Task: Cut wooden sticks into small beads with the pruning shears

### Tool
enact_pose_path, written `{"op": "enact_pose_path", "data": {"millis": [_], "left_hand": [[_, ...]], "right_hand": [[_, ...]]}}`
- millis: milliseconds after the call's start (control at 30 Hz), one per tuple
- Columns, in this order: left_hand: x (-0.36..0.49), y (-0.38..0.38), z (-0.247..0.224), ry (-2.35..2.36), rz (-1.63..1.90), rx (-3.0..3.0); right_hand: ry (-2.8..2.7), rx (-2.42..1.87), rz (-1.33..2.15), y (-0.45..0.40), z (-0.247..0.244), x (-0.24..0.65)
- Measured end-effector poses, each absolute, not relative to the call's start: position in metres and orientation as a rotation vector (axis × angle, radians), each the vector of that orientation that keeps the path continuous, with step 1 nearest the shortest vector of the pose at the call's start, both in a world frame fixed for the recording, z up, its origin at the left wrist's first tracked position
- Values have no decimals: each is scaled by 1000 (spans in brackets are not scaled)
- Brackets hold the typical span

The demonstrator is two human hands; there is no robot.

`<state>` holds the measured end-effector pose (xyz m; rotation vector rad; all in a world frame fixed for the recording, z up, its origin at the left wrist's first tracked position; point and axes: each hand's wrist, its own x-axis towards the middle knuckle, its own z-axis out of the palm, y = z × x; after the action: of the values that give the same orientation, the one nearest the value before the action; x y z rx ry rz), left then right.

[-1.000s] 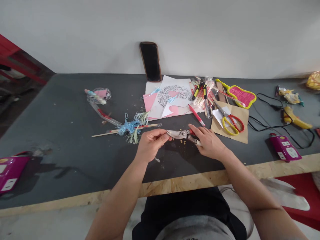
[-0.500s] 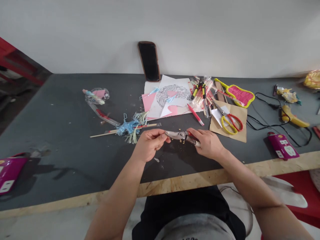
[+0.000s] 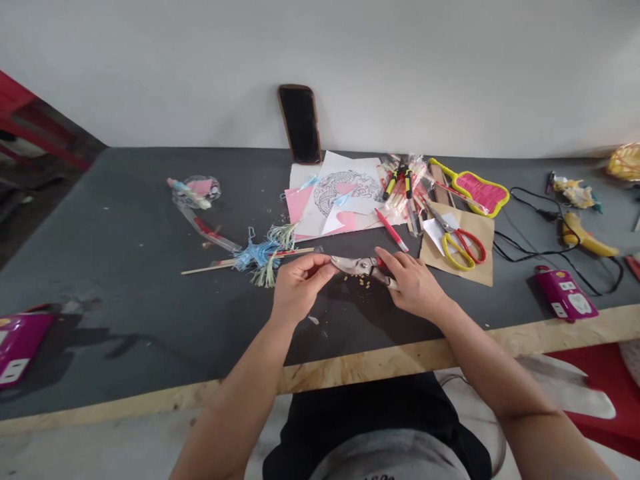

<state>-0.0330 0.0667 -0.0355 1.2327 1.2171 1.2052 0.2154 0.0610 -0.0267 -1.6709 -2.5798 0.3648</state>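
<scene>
The left hand (image 3: 300,283) and right hand (image 3: 417,283) are apart from each other, linked by the pruning shears (image 3: 356,266) between them, on the near side of the dragon drawing (image 3: 325,190). The right hand is wrapped around the handles. The left thumb and fingers are pinched together at the blade tip; whether they grip a slim piece or the blade itself is hidden. Tan offcuts (image 3: 363,281) lie scattered on the tabletop (image 3: 130,267) just under the shears, so the step in hand seems to be snipping something small into short lengths. The next move probably calls for a steady left pinch, fingertips clear of the cutting edge, and a controlled squeeze on the handles.

Left of the drawing and nearer the person, a knotted blue cord with pale tassels (image 3: 257,252) lies across thin sticks. A red marker (image 3: 391,230) rests at the drawing's near right side, with red-and-yellow-handled scissors (image 3: 447,227) farther right on brown paper (image 3: 475,230). Pliers with yellow-and-black handles (image 3: 391,183) lie on a bundle of wrapped sticks to the drawing's right. Behind it, a phone (image 3: 301,123) leans against the wall.
</scene>
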Motion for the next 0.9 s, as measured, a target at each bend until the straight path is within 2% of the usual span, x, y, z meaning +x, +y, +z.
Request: {"op": "enact_pose_path", "data": {"millis": [433, 733, 900], "left_hand": [[-27, 67, -12, 1007, 1046, 859], [-28, 69, -19, 1086, 1061, 929], [-30, 69, -28, 1248, 1090, 1201]], "right_hand": [[-2595, -1492, 357, 63, -31, 223], [-2532, -1646, 415, 57, -26, 216], [-2515, -1733, 385, 60, -24, 212]]}}
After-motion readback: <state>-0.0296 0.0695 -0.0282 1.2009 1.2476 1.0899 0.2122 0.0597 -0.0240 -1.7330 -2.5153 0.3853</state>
